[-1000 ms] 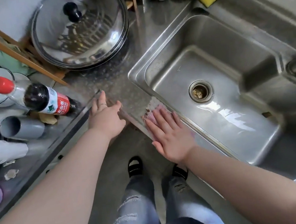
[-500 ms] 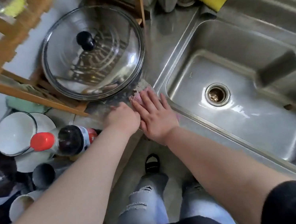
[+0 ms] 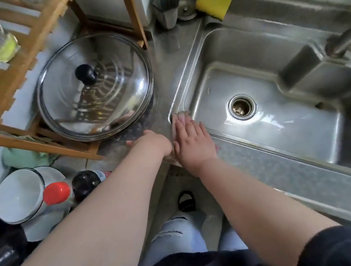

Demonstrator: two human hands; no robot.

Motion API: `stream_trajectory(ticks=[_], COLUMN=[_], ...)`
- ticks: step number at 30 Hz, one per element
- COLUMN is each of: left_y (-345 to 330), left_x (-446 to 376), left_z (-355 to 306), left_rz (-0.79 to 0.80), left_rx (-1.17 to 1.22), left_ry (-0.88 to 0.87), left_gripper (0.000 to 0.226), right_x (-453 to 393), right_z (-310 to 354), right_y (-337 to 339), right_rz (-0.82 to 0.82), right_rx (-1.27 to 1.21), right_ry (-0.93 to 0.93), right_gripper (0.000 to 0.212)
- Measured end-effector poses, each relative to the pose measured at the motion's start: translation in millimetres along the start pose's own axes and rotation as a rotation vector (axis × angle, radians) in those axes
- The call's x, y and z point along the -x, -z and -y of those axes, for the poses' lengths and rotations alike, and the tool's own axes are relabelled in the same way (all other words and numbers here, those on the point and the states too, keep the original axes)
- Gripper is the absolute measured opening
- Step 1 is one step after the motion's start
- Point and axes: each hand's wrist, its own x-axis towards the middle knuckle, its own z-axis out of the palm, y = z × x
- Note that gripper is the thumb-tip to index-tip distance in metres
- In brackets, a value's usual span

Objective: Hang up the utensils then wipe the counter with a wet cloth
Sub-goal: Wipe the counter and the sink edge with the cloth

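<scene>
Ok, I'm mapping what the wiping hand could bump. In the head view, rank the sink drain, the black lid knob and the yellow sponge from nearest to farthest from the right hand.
From the right hand, flat on the cloth:
1. Sink drain, to its right in the basin.
2. Black lid knob, up and to the left on the glass lid.
3. Yellow sponge, at the back behind the sink.

No readable text, brand or number anywhere; label on dark bottle [image 3: 86, 184] hidden behind forearm.

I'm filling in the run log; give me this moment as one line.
phase: wiping counter | right hand: flat on pink cloth at sink corner | left hand: on counter edge, empty | lid: untouched
</scene>
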Motion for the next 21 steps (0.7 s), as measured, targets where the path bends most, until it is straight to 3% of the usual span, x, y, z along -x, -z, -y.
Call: stream_trajectory(ticks=[4,6,10,14,21], left_y=[-6,-12,-27,-40,-47], left_x=[5,13,29,36,50], left_z=[-21,-41,-79,-101,-115], left_rz=[0.028,-0.043,-0.223,-0.261,-0.264], left_rx=[0.004,0.054,-0.032,-0.118,-0.128], left_ry=[0.058,0.042,-0.193,-0.384,-0.312], left_gripper=[0.114,0.107,0.095,0.083,0.091], right_x=[31,46,68,92,139], right_z=[-40,-56,-80,-108,-162], right_y=[8,12,18,24,34], right_rz=[-0.037,-0.045,-0.036,0.005,0.049], right_rx=[0.02,0.052,0.104,0.123,0.148], right_ry=[-0.064,-0.11,-0.17,-0.226,-0.343], right_gripper=[0.063,0.062,0.057,0.055,0.058])
